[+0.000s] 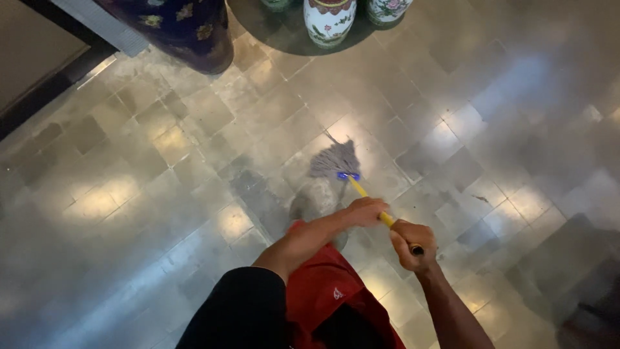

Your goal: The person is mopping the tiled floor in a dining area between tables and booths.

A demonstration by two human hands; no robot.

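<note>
Gripping mop both hands, handle slanting away, head up-left.

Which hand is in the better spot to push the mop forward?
Probably the left hand: it grips the yellow mop handle lower down, nearer the mop head. The right hand holds the top end.

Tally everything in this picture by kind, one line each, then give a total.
Mop, grey head with yellow handle: 1
Hands on the handle, left hand and right hand: 2
Dark blue floral vase: 1
White floral vases: 2
Total: 6
</note>
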